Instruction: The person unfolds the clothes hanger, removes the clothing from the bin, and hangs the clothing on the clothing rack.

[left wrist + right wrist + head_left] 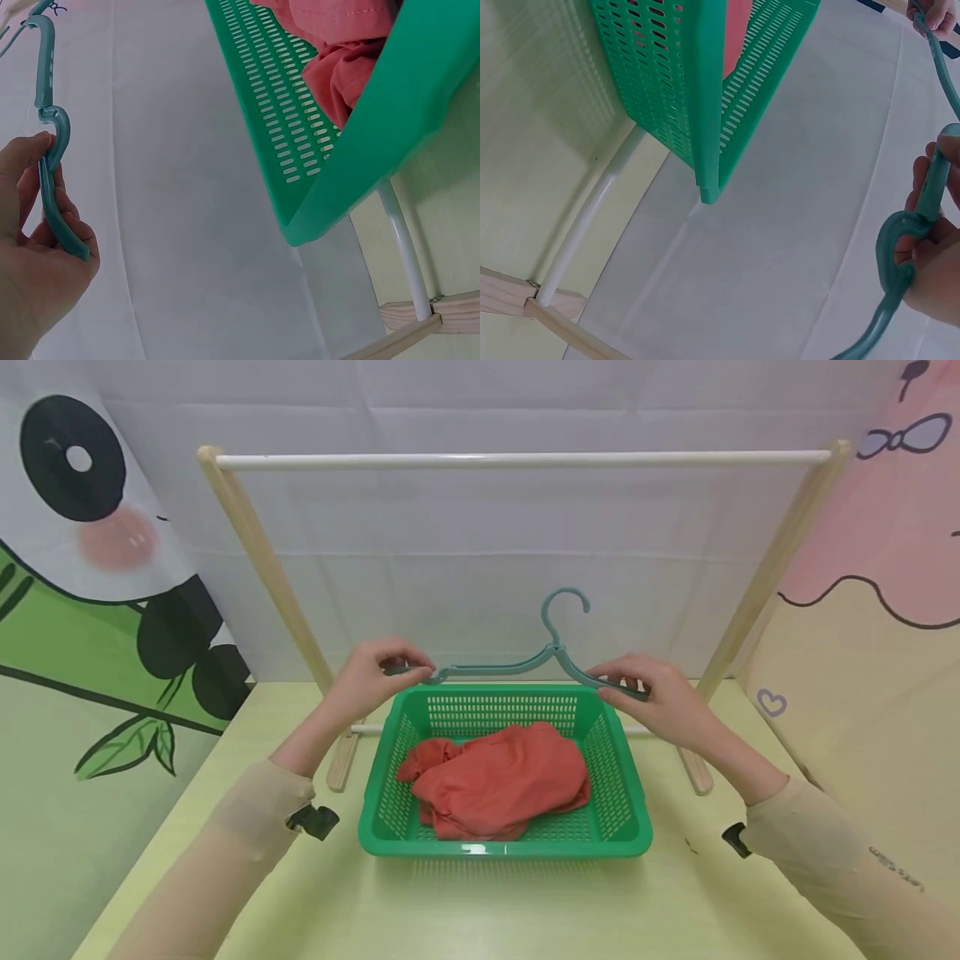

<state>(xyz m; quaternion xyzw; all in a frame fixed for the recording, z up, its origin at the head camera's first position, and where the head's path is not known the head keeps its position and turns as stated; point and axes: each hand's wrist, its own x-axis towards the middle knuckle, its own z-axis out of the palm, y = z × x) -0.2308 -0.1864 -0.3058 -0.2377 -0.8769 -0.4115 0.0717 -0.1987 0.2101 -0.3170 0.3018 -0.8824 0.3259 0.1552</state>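
A teal plastic clothes hanger (502, 668) is held up over the far rim of a green basket (420, 849), its hook pointing up. My left hand (375, 677) pinches the hanger's left end. At the other side my right hand (651, 693) grips its right arm between thumb and fingers. Inside the basket lies a crumpled red cloth (502, 781); its kind cannot be told. In the left wrist view, my left hand (41, 277) has its fingers curled around the curved end of the hanger (45, 71). The right wrist view shows my right hand (934, 255) holding the hanger's other side.
Behind the basket stands a rack with a white top bar (525, 461) and wooden posts (262, 552). A lower white bar (367, 728) runs behind the basket. The pale yellow-green table (480, 918) is bounded by a white cloth backdrop (480, 518) and printed side panels.
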